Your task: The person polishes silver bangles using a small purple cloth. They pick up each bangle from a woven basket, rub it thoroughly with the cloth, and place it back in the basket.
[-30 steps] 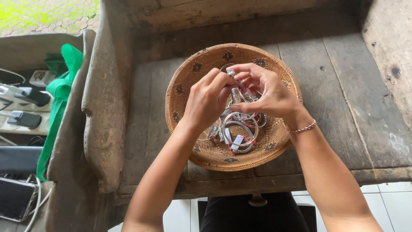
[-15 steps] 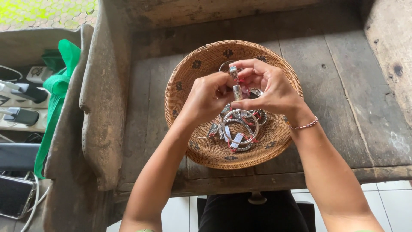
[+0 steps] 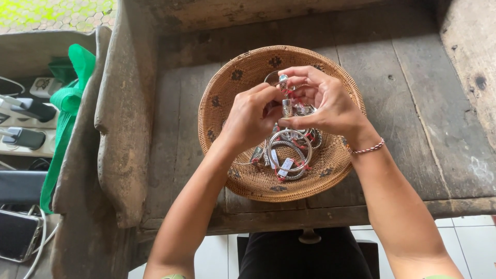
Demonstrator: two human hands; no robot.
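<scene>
A round woven basket (image 3: 227,98) sits on a worn wooden bench (image 3: 423,98). Several silver bangles with red threads and small white tags (image 3: 287,152) lie inside it. Both my hands hover over the basket. My left hand (image 3: 253,119) and my right hand (image 3: 323,101) together pinch one silver bangle (image 3: 284,93), holding it upright between the fingertips. A thin beaded bracelet (image 3: 368,149) circles my right wrist.
The bench has a thick wooden armrest (image 3: 121,113) at the left and a backrest at the top. Beyond the armrest lie a green bag (image 3: 70,98), a power strip with plugged chargers (image 3: 23,121) and a phone (image 3: 15,235). White floor tiles (image 3: 465,240) show below.
My hands have lifted the bangle a little and shifted slightly; the fingers have turned it between them. The basket has not moved.
</scene>
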